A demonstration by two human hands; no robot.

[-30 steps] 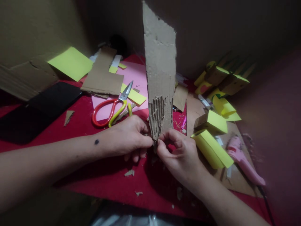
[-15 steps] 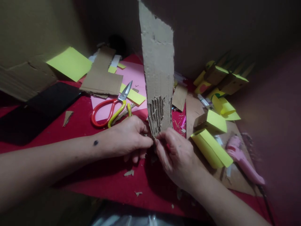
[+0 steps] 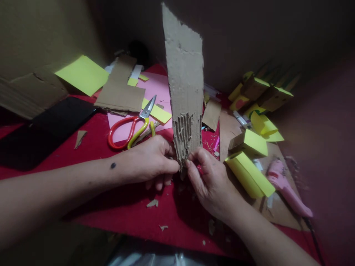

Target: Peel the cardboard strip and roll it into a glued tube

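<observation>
A tall cardboard strip [image 3: 185,77] stands upright in front of me, its surface layer torn off near the lower end so the ridges show. My left hand [image 3: 159,162] grips the strip's lower left edge between thumb and fingers. At the lower right, my right hand [image 3: 208,173] pinches the bottom of the strip by the frayed ridges. Left of the strip lie scissors [image 3: 130,127] with one red and one yellow handle, close beyond my left hand. Small torn cardboard bits [image 3: 152,203] are scattered on the red cloth [image 3: 124,218].
Cardboard pieces [image 3: 122,92], a yellow sheet [image 3: 83,75] and pink paper [image 3: 159,87] lie behind the scissors. A black flat object [image 3: 47,129] is at left. On the right are folded yellow pieces [image 3: 249,175], a pink glue gun [image 3: 288,188] and decorated cardboard boxes [image 3: 253,88].
The cardboard strip has shifted slightly down and left. My right hand's fingertips have moved a little up and right along its bottom end.
</observation>
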